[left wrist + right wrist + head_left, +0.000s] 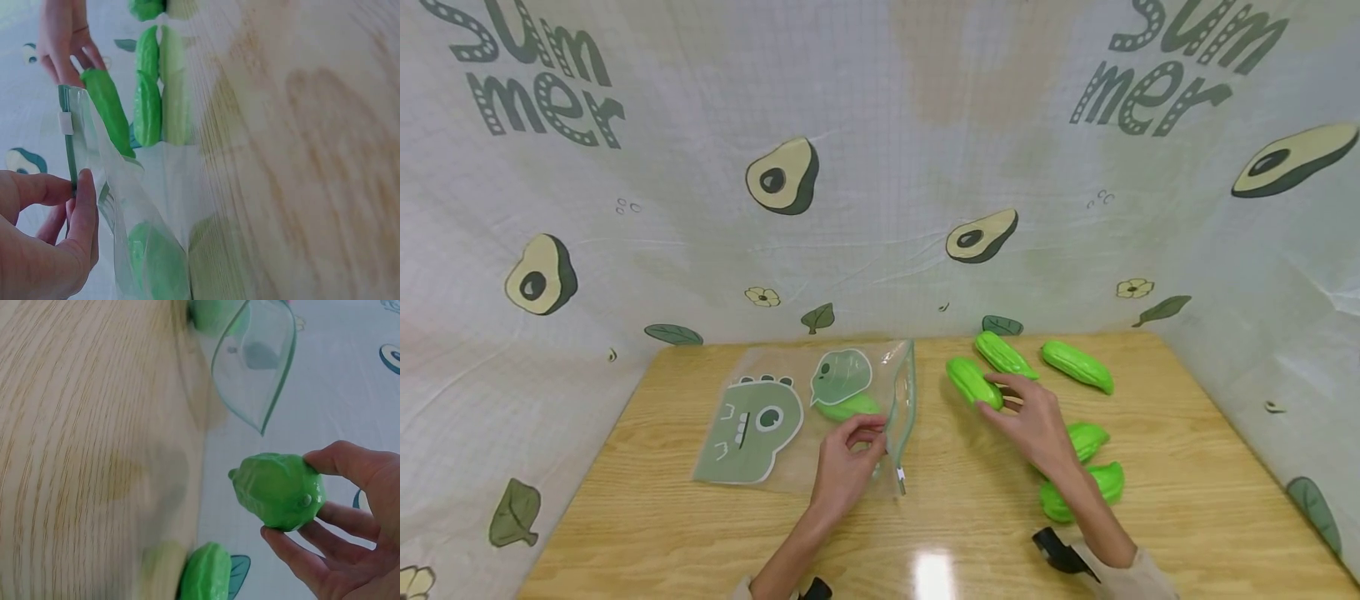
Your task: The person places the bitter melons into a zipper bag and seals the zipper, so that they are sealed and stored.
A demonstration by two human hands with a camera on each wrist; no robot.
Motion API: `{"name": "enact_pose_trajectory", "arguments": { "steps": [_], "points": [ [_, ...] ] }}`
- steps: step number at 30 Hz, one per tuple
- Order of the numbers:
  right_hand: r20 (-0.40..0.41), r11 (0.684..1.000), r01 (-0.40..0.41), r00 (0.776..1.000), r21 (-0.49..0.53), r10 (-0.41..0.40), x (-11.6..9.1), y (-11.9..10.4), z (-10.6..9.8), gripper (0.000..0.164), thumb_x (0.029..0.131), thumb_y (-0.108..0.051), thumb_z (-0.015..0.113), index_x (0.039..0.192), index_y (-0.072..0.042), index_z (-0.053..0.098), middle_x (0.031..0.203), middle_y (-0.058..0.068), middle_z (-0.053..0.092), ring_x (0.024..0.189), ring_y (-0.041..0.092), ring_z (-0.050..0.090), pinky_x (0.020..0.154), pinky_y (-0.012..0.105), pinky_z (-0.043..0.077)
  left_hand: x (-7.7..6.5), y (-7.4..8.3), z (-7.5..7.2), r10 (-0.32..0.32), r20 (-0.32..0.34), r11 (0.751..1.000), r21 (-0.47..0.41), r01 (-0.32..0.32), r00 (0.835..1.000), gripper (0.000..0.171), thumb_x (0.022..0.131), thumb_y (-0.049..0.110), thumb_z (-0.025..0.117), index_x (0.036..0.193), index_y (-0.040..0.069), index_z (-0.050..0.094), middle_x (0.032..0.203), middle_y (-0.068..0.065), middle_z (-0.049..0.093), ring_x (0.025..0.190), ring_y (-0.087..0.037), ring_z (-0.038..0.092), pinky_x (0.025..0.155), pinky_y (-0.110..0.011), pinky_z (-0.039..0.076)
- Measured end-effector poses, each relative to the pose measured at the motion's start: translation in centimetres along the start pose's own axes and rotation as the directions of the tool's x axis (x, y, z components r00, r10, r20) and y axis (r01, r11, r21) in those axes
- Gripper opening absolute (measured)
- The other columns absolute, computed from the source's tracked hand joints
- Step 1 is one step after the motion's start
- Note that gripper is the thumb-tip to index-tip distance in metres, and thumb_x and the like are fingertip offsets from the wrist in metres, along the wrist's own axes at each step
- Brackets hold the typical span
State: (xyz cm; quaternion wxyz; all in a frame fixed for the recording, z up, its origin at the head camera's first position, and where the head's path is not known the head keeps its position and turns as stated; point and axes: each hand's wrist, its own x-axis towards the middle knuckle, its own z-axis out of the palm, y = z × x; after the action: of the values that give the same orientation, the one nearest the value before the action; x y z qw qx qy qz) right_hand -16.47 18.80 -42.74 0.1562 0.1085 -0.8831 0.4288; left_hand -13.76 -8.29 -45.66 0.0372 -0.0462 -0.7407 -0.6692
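A clear zip bag (758, 442) with a printed green dinosaur lies on its side, its mouth parted toward the right. At the mouth's near edge, my left hand (846, 467) pinches the green zip strip between thumb and fingers. Inside the bag is one bright green bitter melon (852, 407), partly covered by the print. My right hand (1036, 421) holds another ridged bitter melon (278, 490) by its end between thumb and fingertips, raised over the table to the right of the bag mouth. A white slider (65, 123) sits on the zip strip in the left wrist view.
Two bitter melons lie at the back right, one (1002, 356) just behind the held one and another (1077, 366) farther right. Two more, one of them in front (1101, 492), lie partly behind my right forearm. A printed cloth (880, 167) hangs behind the wooden table (625, 517).
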Motion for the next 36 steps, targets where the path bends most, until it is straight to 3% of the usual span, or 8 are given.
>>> {"name": "enact_pose_trajectory", "arguments": {
  "steps": [15,31,36],
  "points": [
    [0.082,0.988,-0.056,0.996,0.141,0.044,0.9,-1.2,1.3,0.041,0.087,-0.007,0.082,0.124,0.003,0.069,0.124,0.023,0.069,0.112,0.042,0.067,0.090,0.045,0.059,0.3,0.1,-0.2,-0.005,-0.004,1.000,-0.011,0.005,1.000,0.022,0.092,-0.003,0.070,0.114,-0.004,0.071,0.107,-0.017,0.071,0.093,-0.025,0.070,0.075,-0.019,0.056],
    [0.138,0.975,-0.087,0.989,0.204,0.059,1.0,-1.9,2.5,0.042,0.089,-0.012,0.082,0.127,-0.001,0.069,0.129,0.020,0.067,0.116,0.040,0.066,0.093,0.044,0.058,0.2,-0.1,-0.2,0.003,0.007,1.000,-0.012,-0.003,1.000,0.021,0.093,-0.003,0.069,0.114,-0.004,0.071,0.108,-0.017,0.071,0.094,-0.026,0.070,0.079,-0.021,0.057],
    [0.176,0.962,-0.134,0.980,0.240,0.092,1.0,-1.8,3.3,0.042,0.089,-0.011,0.082,0.127,0.001,0.069,0.130,0.022,0.066,0.117,0.041,0.065,0.093,0.040,0.058,0.1,-0.2,-0.1,0.004,0.014,1.000,-0.006,-0.004,1.000,0.021,0.093,-0.003,0.069,0.114,-0.004,0.071,0.109,-0.017,0.071,0.095,-0.025,0.069,0.081,-0.022,0.057]
  ]
}}
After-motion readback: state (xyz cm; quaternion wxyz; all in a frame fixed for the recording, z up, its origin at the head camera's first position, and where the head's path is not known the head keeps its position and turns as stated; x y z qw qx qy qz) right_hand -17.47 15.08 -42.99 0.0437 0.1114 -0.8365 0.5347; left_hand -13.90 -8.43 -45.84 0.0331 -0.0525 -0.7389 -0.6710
